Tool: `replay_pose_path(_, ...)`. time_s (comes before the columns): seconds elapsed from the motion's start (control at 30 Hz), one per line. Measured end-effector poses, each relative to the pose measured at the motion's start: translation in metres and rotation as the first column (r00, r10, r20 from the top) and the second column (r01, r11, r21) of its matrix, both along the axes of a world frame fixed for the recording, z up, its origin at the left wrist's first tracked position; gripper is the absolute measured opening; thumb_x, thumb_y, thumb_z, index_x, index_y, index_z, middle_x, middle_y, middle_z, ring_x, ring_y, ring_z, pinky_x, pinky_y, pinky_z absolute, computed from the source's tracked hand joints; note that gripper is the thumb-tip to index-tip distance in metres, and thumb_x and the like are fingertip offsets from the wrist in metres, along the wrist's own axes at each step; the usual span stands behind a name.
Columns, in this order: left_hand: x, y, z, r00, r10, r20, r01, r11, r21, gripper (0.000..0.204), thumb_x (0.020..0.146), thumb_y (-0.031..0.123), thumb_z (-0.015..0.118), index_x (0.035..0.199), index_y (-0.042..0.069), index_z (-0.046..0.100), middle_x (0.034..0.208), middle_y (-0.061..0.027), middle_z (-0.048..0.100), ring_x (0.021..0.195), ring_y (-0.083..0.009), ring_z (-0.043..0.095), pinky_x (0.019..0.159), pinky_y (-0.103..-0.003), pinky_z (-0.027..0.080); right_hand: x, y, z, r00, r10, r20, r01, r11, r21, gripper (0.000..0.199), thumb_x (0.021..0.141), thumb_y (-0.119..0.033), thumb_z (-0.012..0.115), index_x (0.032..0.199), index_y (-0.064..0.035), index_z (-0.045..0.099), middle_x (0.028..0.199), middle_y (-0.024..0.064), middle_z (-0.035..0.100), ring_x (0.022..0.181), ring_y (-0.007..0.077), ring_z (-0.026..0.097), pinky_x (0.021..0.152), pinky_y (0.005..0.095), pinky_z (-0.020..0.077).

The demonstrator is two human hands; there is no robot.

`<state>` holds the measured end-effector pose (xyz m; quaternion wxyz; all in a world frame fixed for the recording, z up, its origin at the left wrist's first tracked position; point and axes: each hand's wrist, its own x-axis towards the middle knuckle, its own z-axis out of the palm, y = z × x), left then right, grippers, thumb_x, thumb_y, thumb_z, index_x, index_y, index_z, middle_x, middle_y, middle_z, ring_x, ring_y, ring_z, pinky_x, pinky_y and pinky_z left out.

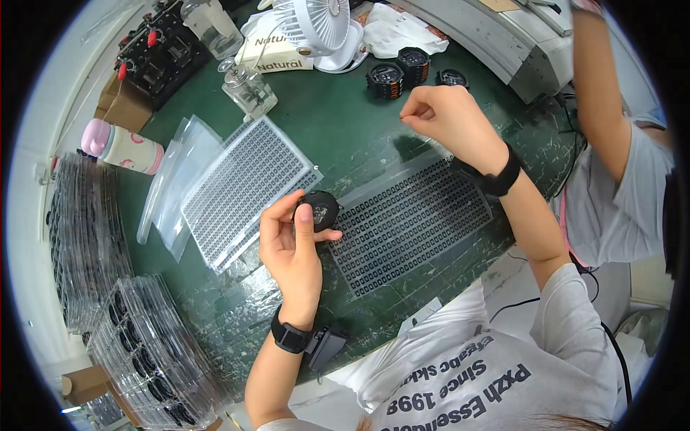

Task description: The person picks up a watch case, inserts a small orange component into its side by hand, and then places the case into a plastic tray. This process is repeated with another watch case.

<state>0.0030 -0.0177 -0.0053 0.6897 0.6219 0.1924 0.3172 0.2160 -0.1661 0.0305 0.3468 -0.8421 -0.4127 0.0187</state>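
Observation:
Between the thumb and fingers of my left hand (293, 241) is a round black watch case (321, 211), held above the bench just left of a clear sheet. That sheet (413, 219) carries rows of small dark stickers. My right hand (454, 118) is raised over the sheet's far right corner, thumb and forefinger pinched together; anything between them is too small to make out. Left of my left hand, a second sheet with dense rows of small dark marks (248, 190) lies on clear plastic sleeves (188, 154).
Black-and-orange watches (386, 79) stand beyond my right hand. At the back are a white fan (316, 25) and a glass bottle (248, 90). A pink-lidded cup (122, 146) and stacked clear trays (147, 352) line the left. Another person's arm (600, 100) is at right.

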Motion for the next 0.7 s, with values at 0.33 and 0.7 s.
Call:
replay_pose_path(0.33, -0.002, -0.004, -0.001, 0.993, -0.072, 0.096, 0.071, 0.997, 0.017, 0.021, 0.088, 0.004, 0.057, 0.108, -0.002, 0.053, 0.106, -0.0094, 0.054, 0.094, -0.0156, 0.056, 0.075, -0.031, 0.057, -0.009, -0.007, 0.026, 0.899, 0.213, -0.383, -0.093, 0.946, 0.310, 0.022, 0.093, -0.015, 0.052, 0.103, 0.0014, 0.062, 0.087, 0.0064, 0.067, 0.078, 0.0119, 0.063, 0.072, 0.0255, 0.0515)
replay_pose_path(0.7, -0.009, -0.004, -0.005, 0.940, -0.275, 0.203, 0.237, 0.952, 0.193, 0.020, 0.080, -0.003, 0.064, 0.098, 0.003, 0.058, 0.103, -0.0094, 0.060, 0.096, -0.0192, 0.058, 0.080, -0.029, 0.045, -0.061, 0.004, 0.043, 0.489, 0.432, -0.758, -0.534, 0.835, 0.131, 0.040, 0.086, -0.021, 0.064, 0.118, 0.0016, 0.055, 0.105, 0.0110, 0.064, 0.096, 0.0139, 0.061, 0.081, 0.0268, 0.0490)
